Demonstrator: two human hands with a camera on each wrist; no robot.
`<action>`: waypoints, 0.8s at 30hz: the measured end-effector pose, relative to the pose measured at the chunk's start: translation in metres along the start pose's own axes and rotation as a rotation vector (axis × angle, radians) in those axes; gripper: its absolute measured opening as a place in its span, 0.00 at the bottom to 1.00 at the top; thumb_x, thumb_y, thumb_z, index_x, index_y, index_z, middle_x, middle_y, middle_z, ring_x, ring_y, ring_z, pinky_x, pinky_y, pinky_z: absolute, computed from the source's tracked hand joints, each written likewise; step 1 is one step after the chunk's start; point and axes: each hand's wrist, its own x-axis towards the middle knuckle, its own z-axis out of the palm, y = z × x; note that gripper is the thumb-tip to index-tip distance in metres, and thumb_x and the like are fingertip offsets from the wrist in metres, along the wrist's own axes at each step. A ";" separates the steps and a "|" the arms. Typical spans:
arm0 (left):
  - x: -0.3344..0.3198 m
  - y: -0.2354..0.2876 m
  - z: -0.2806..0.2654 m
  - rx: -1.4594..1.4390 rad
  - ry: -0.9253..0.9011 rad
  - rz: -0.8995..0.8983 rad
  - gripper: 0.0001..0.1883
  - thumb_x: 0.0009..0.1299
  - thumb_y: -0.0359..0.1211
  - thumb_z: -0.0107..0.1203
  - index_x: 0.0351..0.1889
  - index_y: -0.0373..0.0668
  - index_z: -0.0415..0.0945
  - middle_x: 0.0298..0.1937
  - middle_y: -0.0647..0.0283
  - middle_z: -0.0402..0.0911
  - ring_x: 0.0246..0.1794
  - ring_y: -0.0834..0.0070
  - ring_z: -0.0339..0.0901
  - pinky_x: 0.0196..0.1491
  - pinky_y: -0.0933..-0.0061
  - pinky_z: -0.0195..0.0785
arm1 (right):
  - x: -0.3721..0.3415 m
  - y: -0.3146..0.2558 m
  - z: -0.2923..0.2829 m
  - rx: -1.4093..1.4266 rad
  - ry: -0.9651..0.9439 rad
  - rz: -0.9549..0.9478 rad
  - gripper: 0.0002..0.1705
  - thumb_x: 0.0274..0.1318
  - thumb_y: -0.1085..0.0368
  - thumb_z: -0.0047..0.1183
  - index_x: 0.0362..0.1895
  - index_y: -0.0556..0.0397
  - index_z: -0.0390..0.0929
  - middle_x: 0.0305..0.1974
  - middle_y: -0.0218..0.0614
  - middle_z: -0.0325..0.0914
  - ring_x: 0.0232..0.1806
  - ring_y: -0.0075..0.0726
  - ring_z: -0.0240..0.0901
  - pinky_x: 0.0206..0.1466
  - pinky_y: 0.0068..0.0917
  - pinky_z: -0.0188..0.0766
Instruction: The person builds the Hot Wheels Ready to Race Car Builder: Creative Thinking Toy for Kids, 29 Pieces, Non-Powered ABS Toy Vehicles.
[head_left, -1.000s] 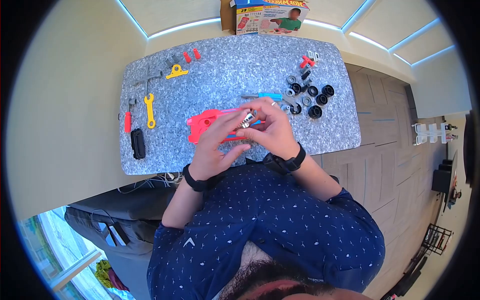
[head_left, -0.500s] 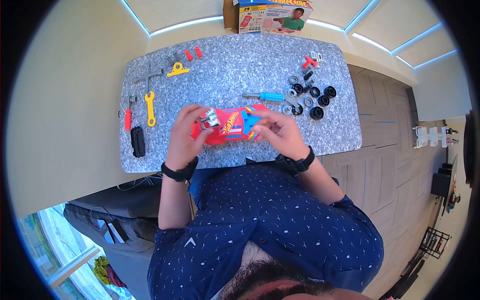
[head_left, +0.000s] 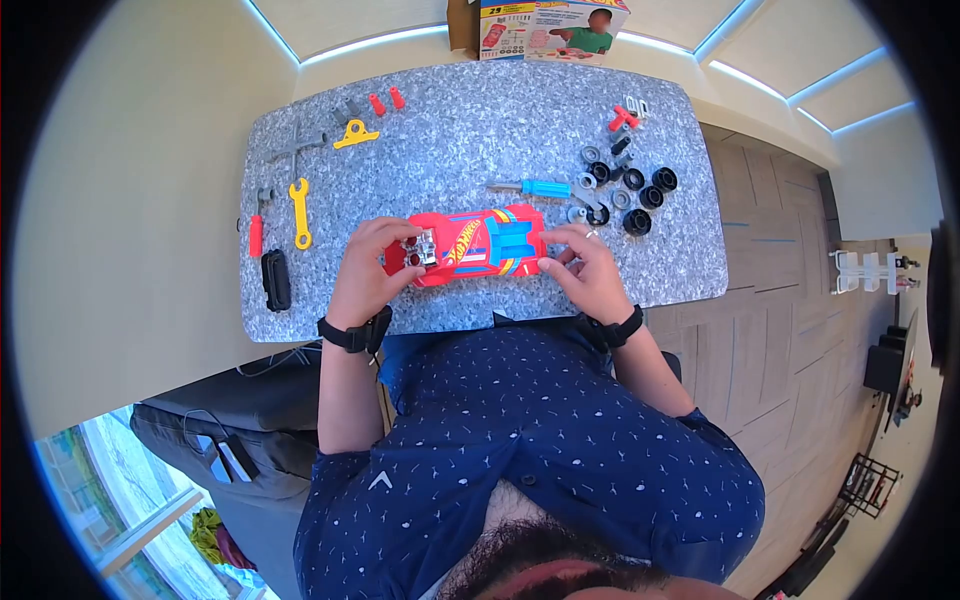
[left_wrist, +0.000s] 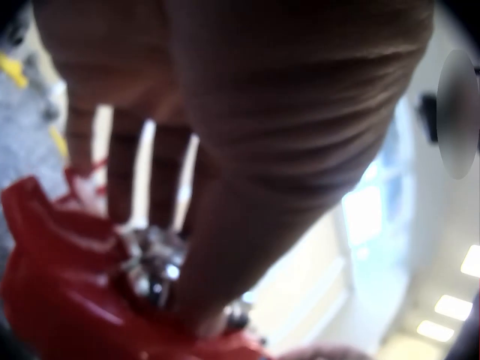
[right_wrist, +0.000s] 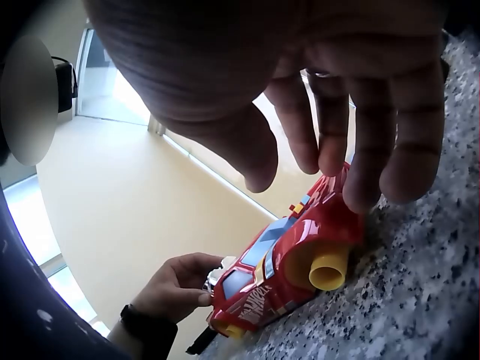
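Note:
A red toy car body (head_left: pixel 468 245) with blue windows and yellow stripes lies right side up on the speckled table, in front of the person. My left hand (head_left: pixel 362 272) pinches a chrome toy engine (head_left: pixel 427 247) between thumb and fingers, down at the hood; its base is hidden by the hand. In the left wrist view the shiny engine (left_wrist: pixel 154 266) sits low against the red hood. At the car's other end is my right hand (head_left: pixel 592 280), its thumb and fingers loosely bent around the tail. The right wrist view shows the fingertips close over the red body (right_wrist: pixel 322 225).
Beyond the car lies a blue-handled screwdriver (head_left: pixel 545 188). Black wheels (head_left: pixel 637 222) and grey rings cluster to the right, below a red part (head_left: pixel 622 118). On the left are a yellow wrench (head_left: pixel 300 215), a grey cross-shaped tool (head_left: pixel 295 150) and a black case (head_left: pixel 276 280).
The hands have parted: the left carried the chrome engine leftward and down onto the hood, and the right drew back to the tail. The car now shows its top fully.

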 end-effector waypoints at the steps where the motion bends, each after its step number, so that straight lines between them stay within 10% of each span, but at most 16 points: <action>1: 0.001 0.001 -0.002 0.049 -0.030 -0.024 0.30 0.55 0.26 0.82 0.60 0.45 0.90 0.60 0.58 0.89 0.65 0.53 0.82 0.69 0.53 0.75 | 0.000 0.000 0.001 -0.002 -0.001 -0.005 0.22 0.70 0.66 0.73 0.64 0.55 0.87 0.57 0.41 0.85 0.38 0.32 0.83 0.43 0.31 0.82; 9: -0.001 -0.003 0.003 0.102 -0.099 -0.067 0.36 0.54 0.23 0.82 0.66 0.50 0.92 0.72 0.59 0.84 0.74 0.56 0.77 0.80 0.54 0.69 | -0.005 0.003 -0.003 -0.071 -0.029 0.059 0.23 0.67 0.64 0.75 0.63 0.55 0.87 0.57 0.43 0.85 0.37 0.34 0.81 0.42 0.34 0.80; 18: -0.012 -0.027 0.019 -0.073 -0.099 -0.047 0.40 0.63 0.26 0.79 0.77 0.54 0.85 0.85 0.57 0.75 0.86 0.54 0.69 0.87 0.52 0.60 | 0.055 -0.001 -0.096 -0.640 0.395 -0.263 0.22 0.64 0.66 0.74 0.61 0.59 0.88 0.60 0.54 0.86 0.59 0.65 0.85 0.66 0.50 0.80; 24: -0.008 -0.021 0.026 0.030 -0.119 0.083 0.40 0.66 0.29 0.77 0.80 0.54 0.81 0.88 0.56 0.72 0.87 0.49 0.65 0.89 0.48 0.55 | 0.142 0.045 -0.160 -0.666 0.341 -0.144 0.19 0.67 0.64 0.71 0.60 0.56 0.90 0.57 0.59 0.88 0.60 0.68 0.85 0.66 0.52 0.81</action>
